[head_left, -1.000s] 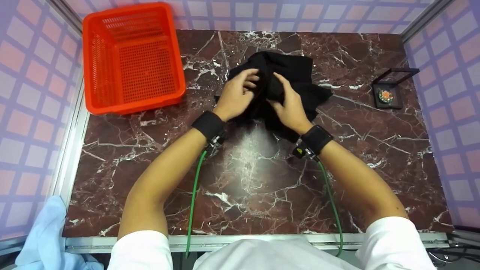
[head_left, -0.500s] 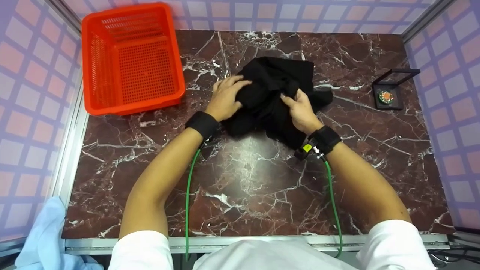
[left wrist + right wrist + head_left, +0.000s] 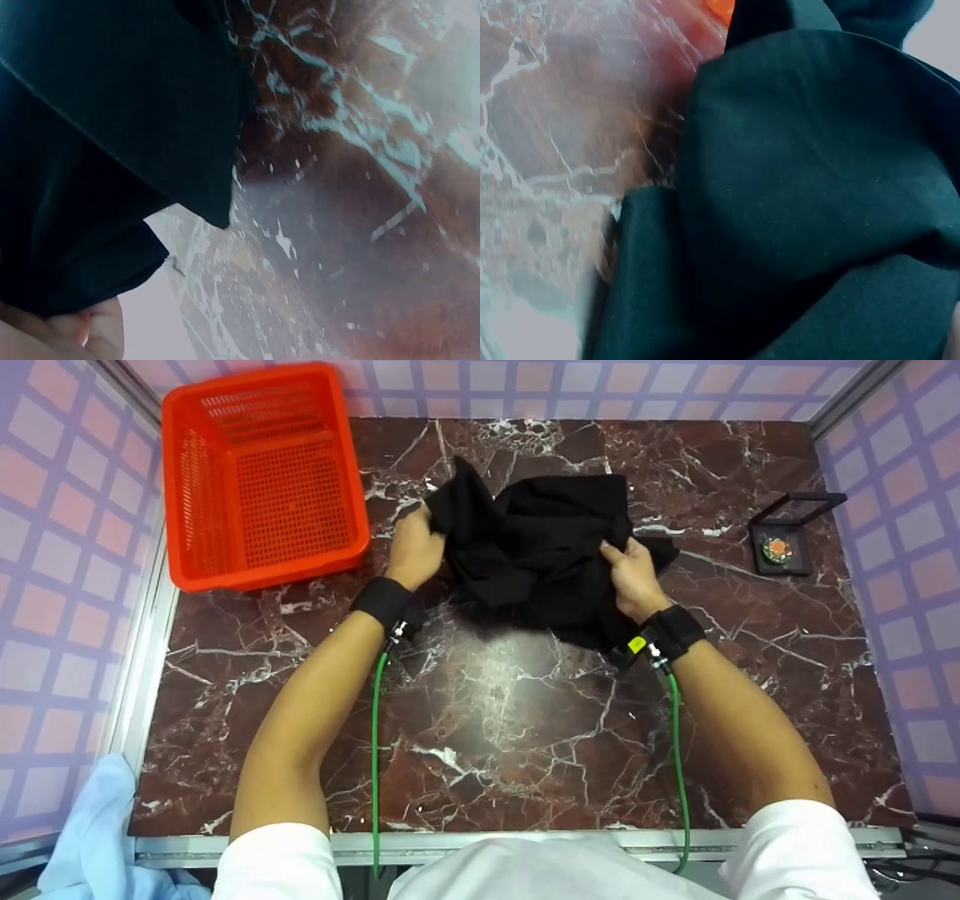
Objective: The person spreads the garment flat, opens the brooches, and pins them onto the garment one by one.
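A crumpled piece of black cloth [image 3: 540,555] lies in loose folds on the marbled table, its exact kind hidden by the folds. At its left end my left hand [image 3: 415,547] grips an edge, with a corner of fabric standing up beside the knuckles. In the left wrist view, the fingers [image 3: 105,326] curl under the dark fabric [image 3: 120,112]. My right hand [image 3: 634,574] pinches the cloth at its right side, thumb on top. Folded fabric [image 3: 817,165] fills most of the right wrist view, with only a sliver of skin at the right edge.
A red plastic basket [image 3: 358,510] stands at the back left. At the right, a small black frame [image 3: 799,497] stands with a round green and orange piece [image 3: 776,550] on its base. Light blue cloth [image 3: 97,825] hangs at the front left corner. Green cables [image 3: 376,750] trail from both wrists.
My hands have moved apart, the left toward the basket and the right outward. The black cloth has spread wider between them. The left hand, loosely spread half a second ago, now grips its edge.
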Tool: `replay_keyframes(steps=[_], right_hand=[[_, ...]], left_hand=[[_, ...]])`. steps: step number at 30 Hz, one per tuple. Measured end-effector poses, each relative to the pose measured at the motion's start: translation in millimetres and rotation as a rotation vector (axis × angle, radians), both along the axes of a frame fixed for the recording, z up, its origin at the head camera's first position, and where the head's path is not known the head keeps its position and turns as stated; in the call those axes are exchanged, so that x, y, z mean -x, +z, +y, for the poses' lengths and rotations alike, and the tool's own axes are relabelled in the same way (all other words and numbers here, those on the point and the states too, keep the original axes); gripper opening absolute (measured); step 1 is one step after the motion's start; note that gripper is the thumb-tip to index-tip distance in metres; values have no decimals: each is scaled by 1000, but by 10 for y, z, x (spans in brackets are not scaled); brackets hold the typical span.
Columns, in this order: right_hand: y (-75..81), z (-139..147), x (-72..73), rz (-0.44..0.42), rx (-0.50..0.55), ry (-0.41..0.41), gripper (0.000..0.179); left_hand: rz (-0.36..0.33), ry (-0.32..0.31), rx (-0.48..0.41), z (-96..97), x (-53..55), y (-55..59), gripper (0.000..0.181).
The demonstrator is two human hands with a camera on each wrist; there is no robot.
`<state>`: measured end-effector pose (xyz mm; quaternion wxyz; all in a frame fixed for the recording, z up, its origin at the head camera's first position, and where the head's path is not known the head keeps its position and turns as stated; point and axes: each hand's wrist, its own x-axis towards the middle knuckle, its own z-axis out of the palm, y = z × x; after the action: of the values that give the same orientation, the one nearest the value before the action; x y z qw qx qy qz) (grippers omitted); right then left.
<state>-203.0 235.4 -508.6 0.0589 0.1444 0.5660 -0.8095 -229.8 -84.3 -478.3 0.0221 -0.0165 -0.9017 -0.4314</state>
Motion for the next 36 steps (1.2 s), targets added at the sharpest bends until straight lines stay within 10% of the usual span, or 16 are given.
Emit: replay_keyframes(steps=[14,24,29,33,36], right_hand=[[-119,595,135,-66,-317,-89,49],[-25,769,119,-85,-419,-261,61],[147,604,55,128,-609,-333,58],[278,271,-64,577,-872,-385,39],[259,42,-152,973,-1021,-275,25]], left_hand=[[-51,151,147,-191,23,26,27],[-205,35,239,-172,-53,-29,76],[-9,-97,382,-77,-160,-59,98],[156,-294,565,-7,-243,-133,74],[227,-477,623,36,-282,-196,54]])
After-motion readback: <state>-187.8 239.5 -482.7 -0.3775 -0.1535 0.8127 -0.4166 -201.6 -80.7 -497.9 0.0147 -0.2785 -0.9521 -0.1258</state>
